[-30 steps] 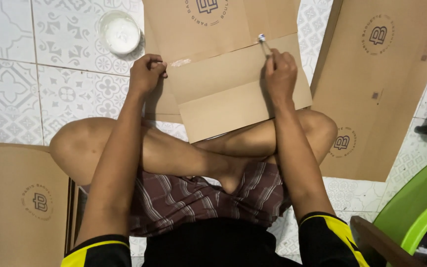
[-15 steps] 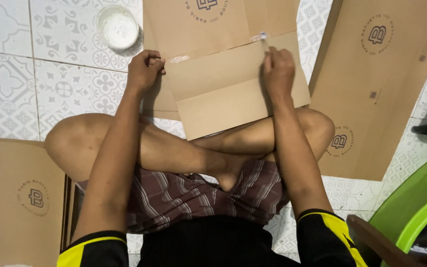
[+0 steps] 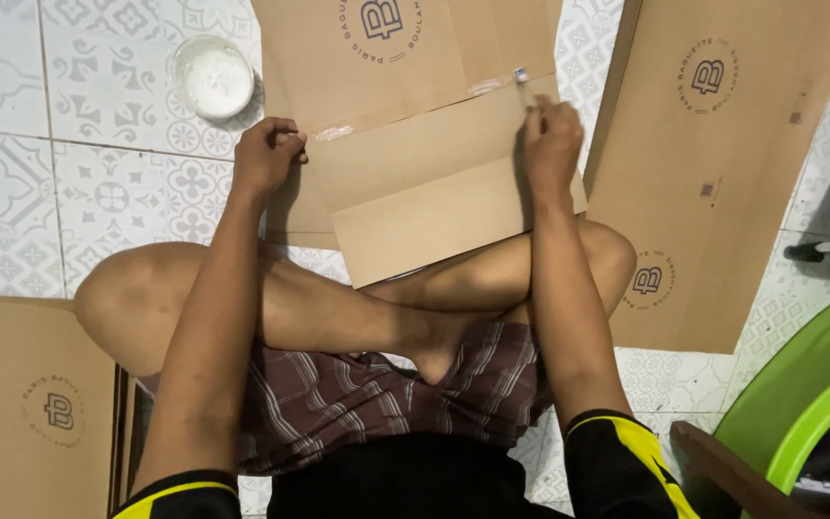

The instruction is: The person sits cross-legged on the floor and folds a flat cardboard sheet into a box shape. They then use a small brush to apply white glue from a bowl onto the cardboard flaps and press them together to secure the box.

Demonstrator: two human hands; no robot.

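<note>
Matt brown cardboard is seen in the folded box flap (image 3: 434, 183); glossy patterned ceramic in the floor (image 3: 69, 183); smooth plastic in the green chair (image 3: 809, 394)

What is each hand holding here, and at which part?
The left hand grips the left end of the folded flap on the flat cardboard box. The right hand pinches a small brush against the flap's right end.
</note>
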